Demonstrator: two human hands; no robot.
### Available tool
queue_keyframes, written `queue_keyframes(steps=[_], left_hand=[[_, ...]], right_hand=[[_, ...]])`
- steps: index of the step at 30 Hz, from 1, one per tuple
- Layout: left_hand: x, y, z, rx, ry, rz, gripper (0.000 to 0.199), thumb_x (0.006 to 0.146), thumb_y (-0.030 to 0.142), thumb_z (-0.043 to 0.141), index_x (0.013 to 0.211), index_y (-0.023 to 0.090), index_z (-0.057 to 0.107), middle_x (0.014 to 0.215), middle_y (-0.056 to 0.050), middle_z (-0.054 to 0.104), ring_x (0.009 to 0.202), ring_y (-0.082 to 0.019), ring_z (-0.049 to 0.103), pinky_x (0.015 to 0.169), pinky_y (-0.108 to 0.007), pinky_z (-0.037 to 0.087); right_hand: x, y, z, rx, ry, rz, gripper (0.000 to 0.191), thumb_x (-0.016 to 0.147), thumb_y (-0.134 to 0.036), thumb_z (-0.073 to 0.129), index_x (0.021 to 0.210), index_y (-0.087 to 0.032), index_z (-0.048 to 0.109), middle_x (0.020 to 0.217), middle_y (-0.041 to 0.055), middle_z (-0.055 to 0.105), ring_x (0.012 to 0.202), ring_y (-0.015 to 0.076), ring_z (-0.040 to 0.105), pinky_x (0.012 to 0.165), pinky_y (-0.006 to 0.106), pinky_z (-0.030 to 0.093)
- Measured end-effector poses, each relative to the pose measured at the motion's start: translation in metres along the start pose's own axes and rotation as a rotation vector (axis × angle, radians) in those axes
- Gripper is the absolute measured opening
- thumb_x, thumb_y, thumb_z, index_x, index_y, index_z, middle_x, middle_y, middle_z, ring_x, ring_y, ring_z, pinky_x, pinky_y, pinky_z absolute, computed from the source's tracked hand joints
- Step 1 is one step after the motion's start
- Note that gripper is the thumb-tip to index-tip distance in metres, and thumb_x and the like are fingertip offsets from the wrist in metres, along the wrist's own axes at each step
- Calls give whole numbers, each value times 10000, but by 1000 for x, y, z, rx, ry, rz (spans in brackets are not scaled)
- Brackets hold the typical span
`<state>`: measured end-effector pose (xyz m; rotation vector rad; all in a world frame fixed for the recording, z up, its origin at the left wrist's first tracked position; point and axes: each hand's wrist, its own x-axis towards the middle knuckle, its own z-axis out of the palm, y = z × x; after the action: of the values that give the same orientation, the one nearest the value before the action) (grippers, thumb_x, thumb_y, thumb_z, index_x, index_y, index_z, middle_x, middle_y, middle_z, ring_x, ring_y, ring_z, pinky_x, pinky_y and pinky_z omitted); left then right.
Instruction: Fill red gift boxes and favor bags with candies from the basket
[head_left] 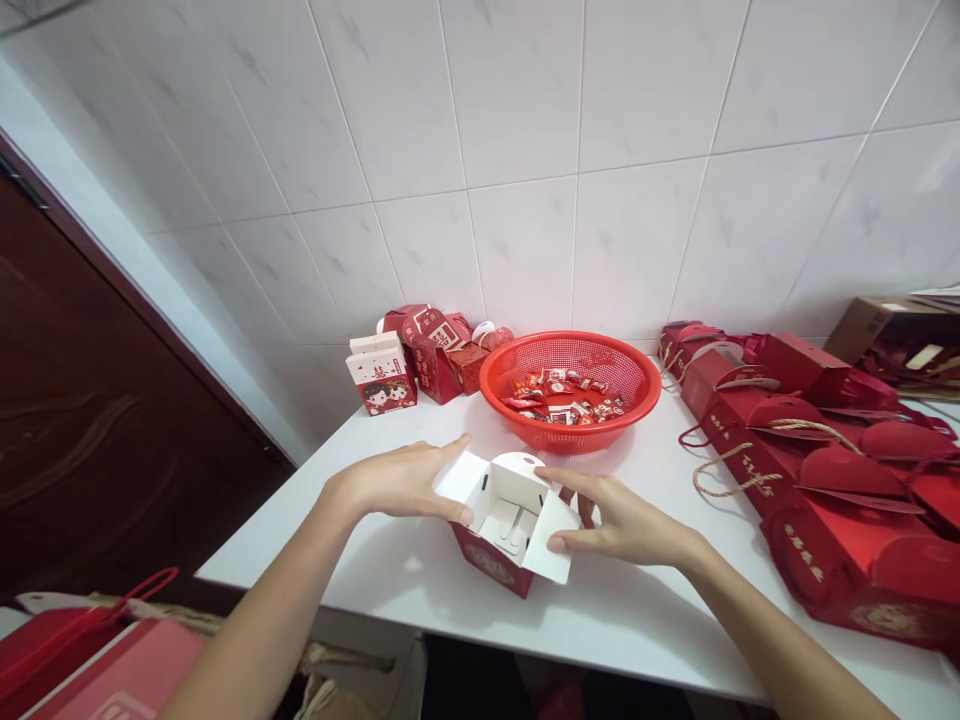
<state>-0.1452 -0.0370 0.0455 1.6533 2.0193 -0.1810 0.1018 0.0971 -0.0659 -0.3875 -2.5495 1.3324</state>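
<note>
A small red gift box (pixel 491 562) with a white inside stands on the white table, its top open and its flaps spread outward. From above, its bottom shows interlocked tabs, with nothing lying on them. My left hand (pixel 409 482) holds the box at its left flap, thumb at the front corner. On the other side, my right hand (pixel 619 518) grips the right flap between thumb and fingers; some of those fingertips are hidden behind it. Just beyond the box sits a red plastic basket (pixel 536 435) with several wrapped candies (pixel 559 385) in it.
Several closed red gift boxes (pixel 832 545) with cord handles crowd the table's right side. At the back left are small printed boxes (pixel 382 385) and more red boxes (pixel 442 360). A cardboard box (pixel 862 335) stands far right. Tiled wall (pixel 525 240) rises behind the table (pixel 360 575).
</note>
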Motion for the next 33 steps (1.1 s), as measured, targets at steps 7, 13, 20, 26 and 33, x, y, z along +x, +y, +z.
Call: queue_keyframes(steps=[7, 13, 20, 26, 33], left_hand=[[-17, 9, 2, 20, 91, 158, 755, 844, 505, 599, 1534, 332, 347, 1505, -50, 508, 1291, -302, 539, 1008, -336, 432], [-9, 12, 6, 13, 269, 264, 569, 912, 269, 480, 1472, 354, 433, 1399, -20, 605, 1234, -262, 571, 965, -335, 450], [15, 6, 8, -33, 369, 113, 313, 926, 326, 431, 915, 217, 725, 1008, -54, 747, 951, -253, 670, 775, -311, 485], [12, 0, 1, -352, 105, -53, 683, 763, 642, 647, 1251, 166, 624, 997, -98, 742, 841, -262, 715, 674, -304, 539], [30, -12, 2, -502, -1, 180, 823, 629, 333, 784, 1399, 189, 533, 1308, -115, 651, 1116, -283, 638, 865, -344, 549]], right_hand=[[-1, -7, -1, -87, 7, 8, 794, 799, -562, 723, 1460, -214, 452, 1166, 95, 682, 842, 200, 615, 740, 313, 492], [-3, -9, -1, -93, 74, 2, 639, 829, -538, 701, 1342, -213, 501, 1021, 63, 679, 837, 201, 620, 709, 298, 477], [-2, -8, 4, -113, 138, 37, 554, 862, -547, 656, 1285, -225, 501, 977, 47, 673, 793, 190, 614, 682, 285, 452], [-1, -11, 12, -190, 189, 54, 572, 875, -495, 651, 1348, -253, 439, 1010, 44, 670, 815, 205, 634, 719, 307, 451], [-2, -9, 10, -234, 287, 24, 547, 848, -531, 672, 1262, -216, 504, 953, 55, 673, 712, 180, 600, 655, 298, 449]])
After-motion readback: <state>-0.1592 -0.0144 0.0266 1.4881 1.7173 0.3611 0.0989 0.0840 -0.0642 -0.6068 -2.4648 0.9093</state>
